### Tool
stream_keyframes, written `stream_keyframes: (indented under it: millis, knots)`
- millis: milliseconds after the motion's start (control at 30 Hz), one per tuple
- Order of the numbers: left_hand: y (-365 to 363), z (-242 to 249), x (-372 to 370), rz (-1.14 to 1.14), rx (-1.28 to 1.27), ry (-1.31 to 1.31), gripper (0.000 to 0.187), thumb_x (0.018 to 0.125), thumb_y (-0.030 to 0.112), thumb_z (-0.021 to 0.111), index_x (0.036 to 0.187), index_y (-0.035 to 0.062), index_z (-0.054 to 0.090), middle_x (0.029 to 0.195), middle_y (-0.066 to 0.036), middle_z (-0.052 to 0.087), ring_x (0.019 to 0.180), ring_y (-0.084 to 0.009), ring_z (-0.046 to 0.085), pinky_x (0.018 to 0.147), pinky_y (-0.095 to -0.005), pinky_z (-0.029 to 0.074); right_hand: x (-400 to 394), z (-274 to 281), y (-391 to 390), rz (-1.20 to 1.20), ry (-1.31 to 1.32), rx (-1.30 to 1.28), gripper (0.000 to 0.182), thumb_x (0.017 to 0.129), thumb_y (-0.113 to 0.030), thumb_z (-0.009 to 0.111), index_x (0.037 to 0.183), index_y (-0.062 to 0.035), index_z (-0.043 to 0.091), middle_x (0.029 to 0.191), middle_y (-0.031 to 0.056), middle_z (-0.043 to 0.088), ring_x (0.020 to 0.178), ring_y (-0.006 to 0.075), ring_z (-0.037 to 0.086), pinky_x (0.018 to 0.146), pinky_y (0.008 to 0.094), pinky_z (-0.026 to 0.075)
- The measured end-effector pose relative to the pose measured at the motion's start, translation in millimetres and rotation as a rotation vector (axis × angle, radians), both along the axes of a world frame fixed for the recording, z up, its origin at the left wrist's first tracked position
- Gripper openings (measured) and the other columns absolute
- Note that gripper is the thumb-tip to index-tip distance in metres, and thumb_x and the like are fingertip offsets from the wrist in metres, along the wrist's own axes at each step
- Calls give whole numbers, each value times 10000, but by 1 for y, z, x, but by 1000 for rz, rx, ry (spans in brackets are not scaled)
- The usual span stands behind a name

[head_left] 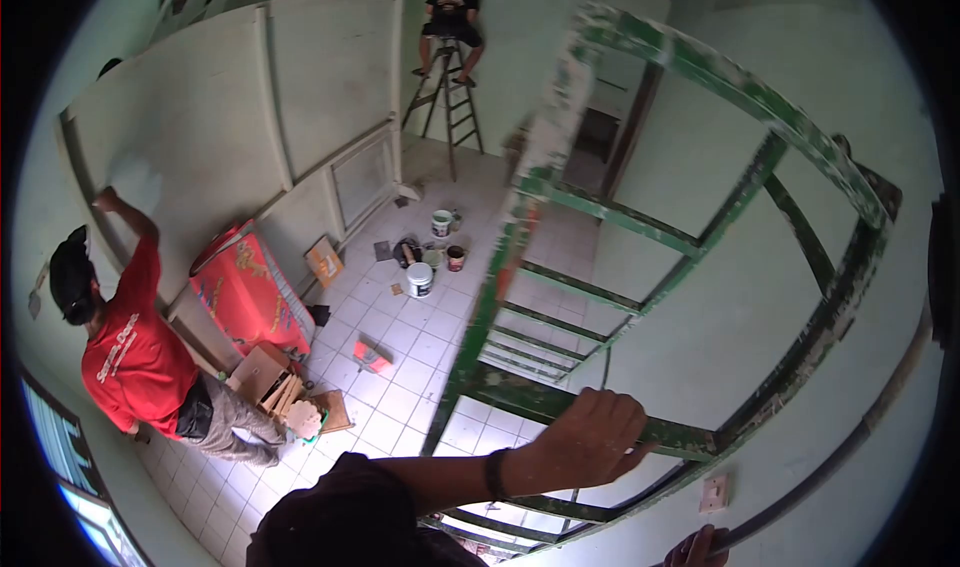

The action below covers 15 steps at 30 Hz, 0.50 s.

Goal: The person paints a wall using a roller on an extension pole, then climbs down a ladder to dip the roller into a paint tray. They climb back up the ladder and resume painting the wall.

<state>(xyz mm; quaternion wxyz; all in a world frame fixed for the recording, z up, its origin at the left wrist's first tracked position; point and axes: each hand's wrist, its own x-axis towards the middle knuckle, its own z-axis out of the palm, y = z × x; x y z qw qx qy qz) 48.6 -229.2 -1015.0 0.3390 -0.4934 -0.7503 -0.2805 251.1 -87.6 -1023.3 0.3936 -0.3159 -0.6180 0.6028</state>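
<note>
My left hand (590,437), with a dark band at the wrist, is closed over a rung of a green metal ladder (520,392) spattered with pale paint. The ladder rises in front of me and leans across the right half of the view. At the bottom edge, my right hand (700,547) is wrapped round a long grey pole (845,442), only partly in view. The pole slants up to the right edge, near a dark shape (940,267) I cannot make out.
A person in a red shirt (140,367) reaches toward a pale partition (190,97). Another sits on a stepladder (447,97) by the far wall. Paint buckets (420,280), a red-covered bundle (250,292) and wood pieces (285,392) stand on the tiled floor. A wall switch (714,494) is near my right hand.
</note>
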Motion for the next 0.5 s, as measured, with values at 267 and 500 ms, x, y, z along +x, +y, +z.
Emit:
stream_keyframes:
  millis: [267, 500]
  knots:
    - [7, -6, 2, 46, -13, 80, 383, 736, 341, 643, 850, -19, 581, 702, -92, 503, 593, -215, 488, 546, -334, 363, 12, -35, 8, -30, 12, 16, 291, 879, -98, 584, 640, -102, 417, 499, -29, 388, 381, 37, 309, 324, 215, 226]
    - [10, -16, -2, 32, 74, 181, 353, 718, 319, 639, 825, -11, 574, 701, -97, 496, 595, -223, 486, 543, -342, 354, 26, -89, 14, -88, 51, 43, 239, 866, -142, 589, 716, -90, 411, 499, -31, 370, 330, 35, 296, 278, 202, 220]
